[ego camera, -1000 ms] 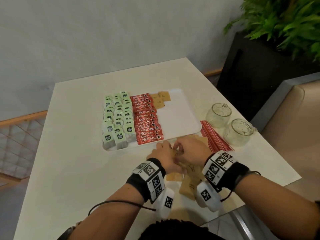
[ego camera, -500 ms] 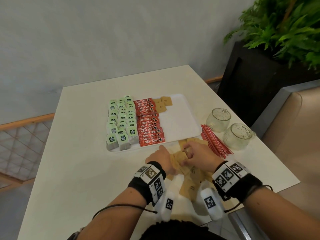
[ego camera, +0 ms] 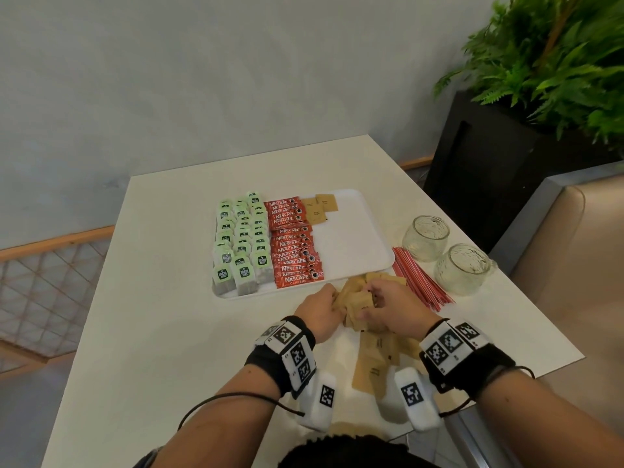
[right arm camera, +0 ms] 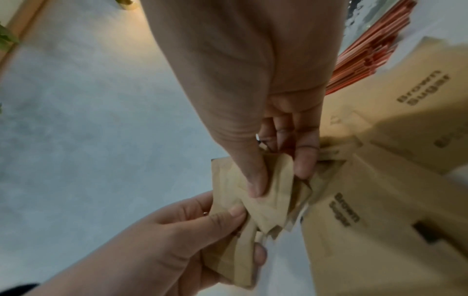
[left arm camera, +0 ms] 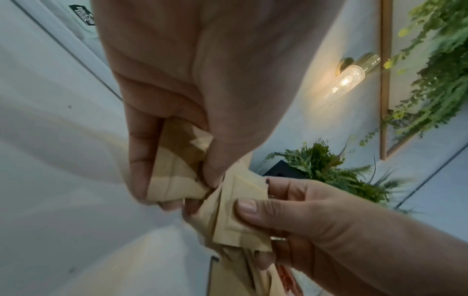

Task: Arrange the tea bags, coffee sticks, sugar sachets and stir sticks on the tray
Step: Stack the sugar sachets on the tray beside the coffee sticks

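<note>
A white tray holds rows of green tea bags, red coffee sticks and a few brown sugar sachets at its far end. Just in front of the tray, both hands work a bunch of brown sugar sachets. My left hand pinches sachets between thumb and fingers. My right hand grips the other sachets with thumb pressed on top. More sachets lie loose on the table under my wrists. Red stir sticks lie right of the tray.
Two empty glass jars stand right of the stir sticks near the table's right edge. A black planter with a fern and a beige seat lie beyond that edge. The table is bare left of the tray.
The head view has tilted and drawn back a little. Both hands stay together at the sachet pile, with the fingers shifting on the bunch of sachets between them.
</note>
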